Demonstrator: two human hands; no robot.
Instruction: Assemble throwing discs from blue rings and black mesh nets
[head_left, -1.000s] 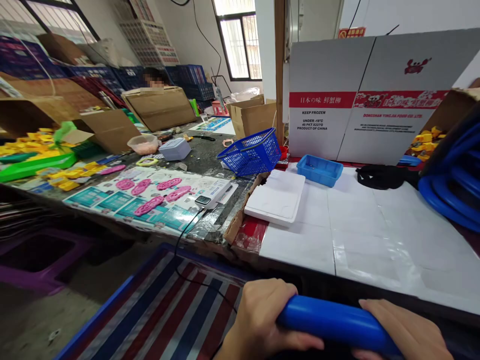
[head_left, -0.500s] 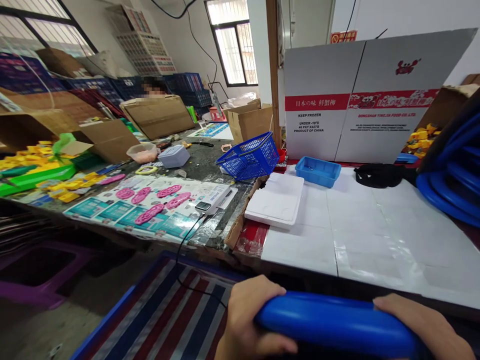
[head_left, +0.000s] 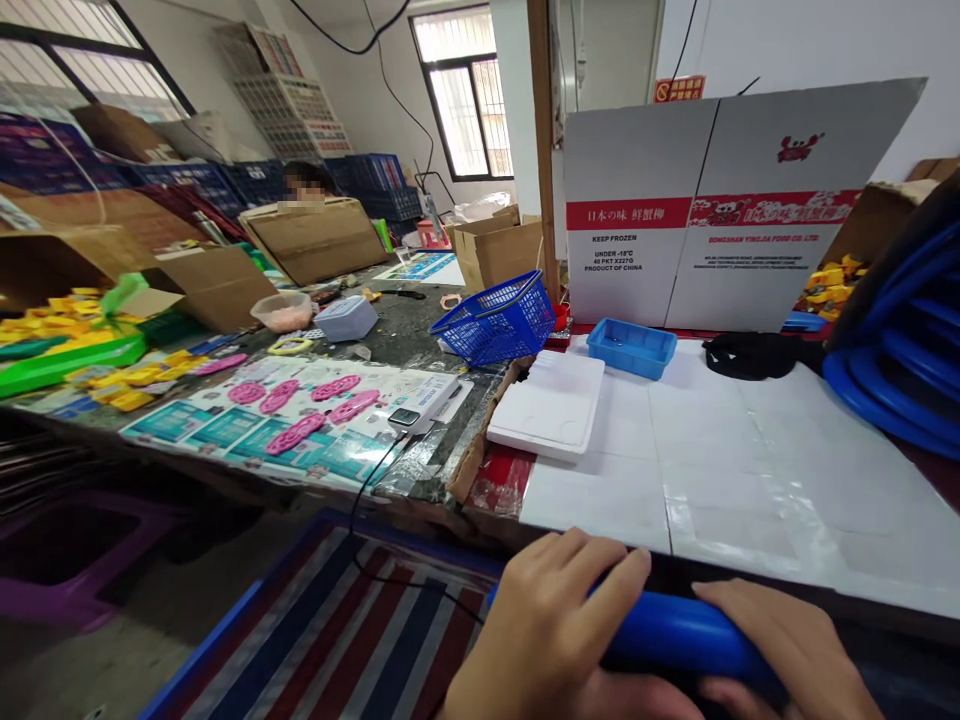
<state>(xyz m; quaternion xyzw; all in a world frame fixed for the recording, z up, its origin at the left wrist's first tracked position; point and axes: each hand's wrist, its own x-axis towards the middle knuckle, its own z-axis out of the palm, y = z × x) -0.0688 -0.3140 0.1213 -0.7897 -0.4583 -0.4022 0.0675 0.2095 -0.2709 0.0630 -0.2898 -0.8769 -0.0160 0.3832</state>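
Low in the frame I hold a thick, glossy blue curved tube (head_left: 675, 635); its lower side is hidden. My left hand (head_left: 551, 625) wraps over its left part, fingers on top. My right hand (head_left: 784, 640) is closed around its right part, with a thumb showing below. A short stretch of the tube shows between the two hands. Similar blue curved tubes (head_left: 870, 395) are piled at the right edge, beside a black strap (head_left: 757, 355).
The white-covered table (head_left: 720, 480) in front bears a white foam lid (head_left: 547, 405) and a blue tray (head_left: 631, 348). Leftward are a blue basket (head_left: 495, 320), pink pieces (head_left: 296, 432) and a boxed watch (head_left: 405, 418). A person (head_left: 307, 180) is behind a carton.
My left hand has moved right and up along the tube, its fingers now over the top. My right hand has shifted left, so the hands are closer together.
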